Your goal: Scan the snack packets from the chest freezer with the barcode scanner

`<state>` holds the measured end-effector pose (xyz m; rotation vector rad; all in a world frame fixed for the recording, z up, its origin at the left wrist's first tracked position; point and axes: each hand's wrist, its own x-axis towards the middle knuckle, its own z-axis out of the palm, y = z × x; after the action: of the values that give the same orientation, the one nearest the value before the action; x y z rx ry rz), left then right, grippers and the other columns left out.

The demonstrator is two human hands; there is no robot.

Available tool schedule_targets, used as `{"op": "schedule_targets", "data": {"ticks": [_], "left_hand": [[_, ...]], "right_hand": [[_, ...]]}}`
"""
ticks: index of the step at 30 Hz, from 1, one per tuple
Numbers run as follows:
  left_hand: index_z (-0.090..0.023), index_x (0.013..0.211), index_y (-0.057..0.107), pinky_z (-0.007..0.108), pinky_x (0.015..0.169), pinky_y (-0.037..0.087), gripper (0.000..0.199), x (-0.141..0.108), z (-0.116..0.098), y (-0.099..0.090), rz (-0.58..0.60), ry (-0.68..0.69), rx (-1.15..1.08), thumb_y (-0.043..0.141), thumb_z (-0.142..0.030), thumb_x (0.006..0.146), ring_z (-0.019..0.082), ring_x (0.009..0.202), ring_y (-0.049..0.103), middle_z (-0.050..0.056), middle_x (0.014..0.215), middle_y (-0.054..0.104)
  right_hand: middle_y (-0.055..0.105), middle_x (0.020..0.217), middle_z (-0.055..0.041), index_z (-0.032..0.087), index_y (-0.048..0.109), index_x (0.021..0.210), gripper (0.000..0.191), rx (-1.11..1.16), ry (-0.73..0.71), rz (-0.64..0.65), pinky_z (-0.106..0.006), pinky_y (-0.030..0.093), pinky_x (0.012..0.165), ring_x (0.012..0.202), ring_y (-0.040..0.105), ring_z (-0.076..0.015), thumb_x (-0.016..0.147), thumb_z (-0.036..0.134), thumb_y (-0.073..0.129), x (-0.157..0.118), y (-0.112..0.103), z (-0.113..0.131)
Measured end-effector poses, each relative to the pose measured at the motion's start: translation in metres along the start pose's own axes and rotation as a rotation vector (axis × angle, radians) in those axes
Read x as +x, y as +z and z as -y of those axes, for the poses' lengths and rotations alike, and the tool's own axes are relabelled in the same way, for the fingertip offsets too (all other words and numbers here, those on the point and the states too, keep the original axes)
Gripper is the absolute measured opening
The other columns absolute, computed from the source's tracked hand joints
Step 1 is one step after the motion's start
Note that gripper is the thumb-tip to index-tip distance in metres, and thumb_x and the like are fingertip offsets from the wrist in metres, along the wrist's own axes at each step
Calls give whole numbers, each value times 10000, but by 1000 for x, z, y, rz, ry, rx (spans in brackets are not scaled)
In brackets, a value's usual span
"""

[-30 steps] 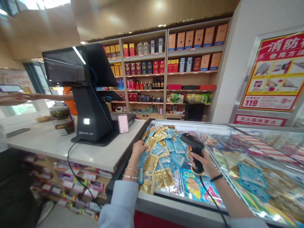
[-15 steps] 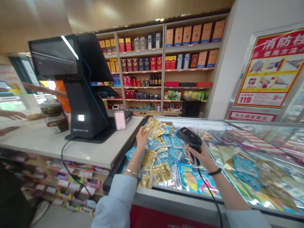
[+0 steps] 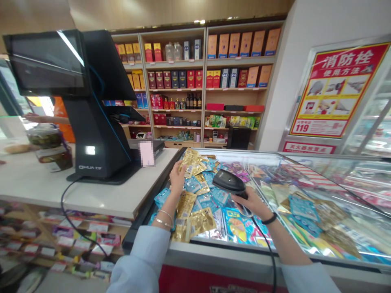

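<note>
- Glass-topped chest freezer [image 3: 324,167], right of frame, holding loose stock.
- White desk [image 3: 58,191], left of frame, carrying a black POS terminal [image 3: 91,134].
- Gold sachets [image 3: 186,205] and blue sachets [image 3: 163,198] heaped inside the freezer, lower centre.
- Left hand [image 3: 177,179]: fingers [image 3: 176,167] spread, touching gold sachets; grip cannot be confirmed.
- Right hand [image 3: 249,201]: fingers closed firmly around a black barcode scanner [image 3: 228,182], held above the sachets.

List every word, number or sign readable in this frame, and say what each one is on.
"消防栓", "使用方法": heading on the red-and-yellow poster.
"119": lower left of that poster.
"灭火器…": red sign below the poster; the rest is blurred.
"QHUA" (uncertain, blurred): base of the black checkout terminal.
Foil packets: print too small to read.
</note>
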<state>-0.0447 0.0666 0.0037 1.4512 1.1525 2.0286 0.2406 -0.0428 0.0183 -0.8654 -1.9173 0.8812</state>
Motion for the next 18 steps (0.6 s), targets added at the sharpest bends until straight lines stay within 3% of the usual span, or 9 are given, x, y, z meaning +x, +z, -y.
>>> {"op": "schedule_targets", "data": {"ticks": [8,18], "left_hand": [[-165,1084,681,337,796,563,362,2,1,0,-4,-20,-57,659,-379,793,222,910,677,69,961,726],[-160,1099,704,364,859,551,380,1,-6,-1,23,-32,-40,650,-386,798,246,975,674,79,1013,738]], "right_hand": [[520,443,40,203,521,722,352,14,32,13,-241,363,402,352,455,-112,829,508,658,0,2,4],[505,421,24,195,508,620,403,-19,8,37,-247,365,434,365,444,-104,858,498,627,-2,-1,7]]}}
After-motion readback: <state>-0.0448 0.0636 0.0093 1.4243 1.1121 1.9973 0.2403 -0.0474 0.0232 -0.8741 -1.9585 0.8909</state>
